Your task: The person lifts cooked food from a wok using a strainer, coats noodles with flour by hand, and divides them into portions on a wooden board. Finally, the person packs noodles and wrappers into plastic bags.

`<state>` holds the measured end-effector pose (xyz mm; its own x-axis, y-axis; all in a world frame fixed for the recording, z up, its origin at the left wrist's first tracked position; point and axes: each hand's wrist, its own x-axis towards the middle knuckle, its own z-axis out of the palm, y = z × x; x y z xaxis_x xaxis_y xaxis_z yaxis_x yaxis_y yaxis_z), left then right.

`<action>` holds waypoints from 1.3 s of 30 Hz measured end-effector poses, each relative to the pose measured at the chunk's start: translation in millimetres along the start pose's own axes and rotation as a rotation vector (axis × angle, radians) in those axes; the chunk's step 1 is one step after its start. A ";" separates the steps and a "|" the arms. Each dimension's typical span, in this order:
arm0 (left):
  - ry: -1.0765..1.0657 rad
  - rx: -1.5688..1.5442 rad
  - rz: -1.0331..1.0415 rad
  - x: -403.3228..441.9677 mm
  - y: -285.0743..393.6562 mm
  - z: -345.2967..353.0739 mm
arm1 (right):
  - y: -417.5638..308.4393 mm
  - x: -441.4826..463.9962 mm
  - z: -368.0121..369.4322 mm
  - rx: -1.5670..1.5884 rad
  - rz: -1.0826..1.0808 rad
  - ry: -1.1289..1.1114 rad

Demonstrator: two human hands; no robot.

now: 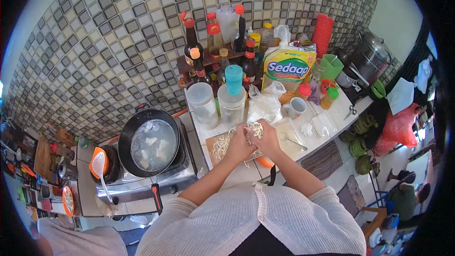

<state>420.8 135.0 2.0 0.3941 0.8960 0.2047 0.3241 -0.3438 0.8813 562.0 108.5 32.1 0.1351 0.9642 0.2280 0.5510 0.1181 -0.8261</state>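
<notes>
While forearms (208, 181) converge — both hands (241, 144) clasp noodles (257, 129)

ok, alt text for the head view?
The person's left hand and right hand together grip pale noodle-like strands above a board strewn with more, on a white counter. To the left, a black wok on a stove holds cloudy liquid with whitish pieces. Beyond the hands stand bottles, jars and a Sedaap bag before a checkered tile wall.
</notes>
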 end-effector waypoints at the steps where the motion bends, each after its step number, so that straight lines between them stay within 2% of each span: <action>1: 0.000 0.000 0.003 0.2 10.4 -6.4 | 2.3 1.8 -1.8 0.064 -0.049 0.024; 3: -0.065 0.301 0.057 3.0 25.5 -20.0 | 0.1 3.9 -7.8 0.125 0.000 0.038; 5: -0.091 0.348 0.082 8.1 23.5 -24.1 | 0.4 5.1 -8.9 0.183 0.050 0.047; 7: -0.114 0.398 0.101 11.2 22.2 -28.9 | 7.1 4.9 -1.4 0.636 0.206 0.105; 9: -0.284 0.490 0.072 14.0 23.5 -33.3 | 21.1 8.8 7.3 0.746 0.205 0.125; 11: -0.280 0.515 0.059 13.1 12.5 -27.8 | 34.3 9.5 3.7 0.852 0.205 0.145; 13: -0.275 0.547 0.050 13.7 -4.9 -20.9 | 30.5 11.3 -10.2 0.264 0.015 -0.047; 14: -0.223 0.533 0.065 13.0 -14.5 -16.7 | 23.4 9.5 -12.5 0.266 0.014 -0.049; 16: -0.176 0.516 0.076 13.4 -18.6 -11.6 | -4.8 2.0 -14.0 -0.126 -0.203 -0.035; 20: -0.111 0.453 0.078 13.1 -27.1 0.0 | -14.2 -13.9 -1.4 -0.202 -0.031 0.026; 22: -0.066 0.449 0.112 12.0 -37.2 7.4 | -7.0 -13.8 4.0 -0.194 -0.175 0.108; 24: -0.022 0.556 0.265 10.3 -44.0 13.0 | 15.0 -3.9 8.3 -0.204 -0.257 0.071; 25: -0.020 0.559 0.263 12.7 -26.8 5.2 | 24.0 0.7 8.4 -0.217 -0.333 0.035; 27: -0.243 0.453 0.043 16.6 3.5 -7.7 | 35.0 10.3 4.9 -0.223 -0.386 0.007; 29: -0.201 0.480 0.084 16.4 -18.8 0.9 | 36.8 15.0 2.6 -0.235 -0.437 -0.017; 33: -0.103 0.486 0.203 14.8 -19.4 1.8 | 28.5 22.2 -4.5 -0.340 -0.486 -0.015; 35: -0.107 0.478 0.160 14.4 -9.6 -0.8 | 37.6 28.8 -9.4 -0.369 -0.503 -0.013; 37: -0.113 0.465 0.117 12.7 -18.3 0.1 | 42.5 45.0 -26.2 -0.314 -0.577 0.264; 39: -0.013 0.605 0.293 6.4 -50.9 11.3 | 15.8 69.9 -76.3 -0.282 -0.482 0.428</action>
<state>416.6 155.1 -46.4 0.5480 0.7397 0.3906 0.6258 -0.6724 0.3953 642.9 159.7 74.3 0.1024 0.6349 0.7658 0.8158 0.3869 -0.4298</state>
